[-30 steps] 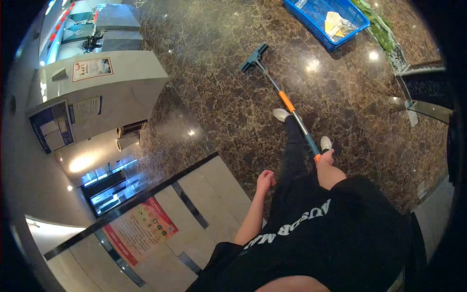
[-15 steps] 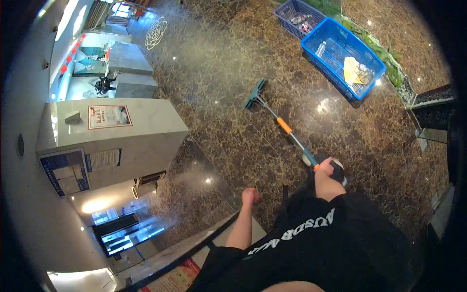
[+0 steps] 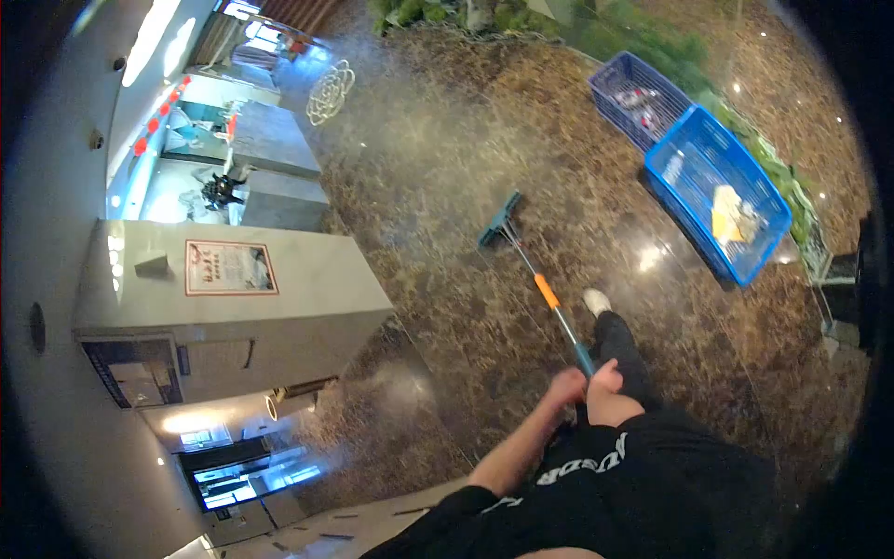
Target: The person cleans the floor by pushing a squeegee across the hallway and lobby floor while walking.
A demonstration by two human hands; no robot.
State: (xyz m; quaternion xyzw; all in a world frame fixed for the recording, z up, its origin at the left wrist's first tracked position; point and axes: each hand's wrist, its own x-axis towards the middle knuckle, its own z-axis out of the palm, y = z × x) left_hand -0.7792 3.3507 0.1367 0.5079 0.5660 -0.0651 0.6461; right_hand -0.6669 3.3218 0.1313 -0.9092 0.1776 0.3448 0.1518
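A long-handled mop (image 3: 547, 291) with a flat teal head, a silver pole and an orange band reaches from my body out over the brown marbled floor, its head resting on the floor. My right hand (image 3: 606, 377) is wrapped round the teal grip at the near end. Close against it on the left is my left hand (image 3: 566, 386), fingers curled and blurred; whether it touches the handle cannot be made out.
A blue basket (image 3: 672, 216) with yellow and white items stands at the right, against a purple basket (image 3: 615, 104). Green plants (image 3: 643, 48) line the edge behind them. A pale counter block (image 3: 233, 321) with a framed notice stands at the left.
My left hand has come in from the left to beside my right hand. The view has shifted, so the baskets sit lower and further right. One shoe now shows ahead.
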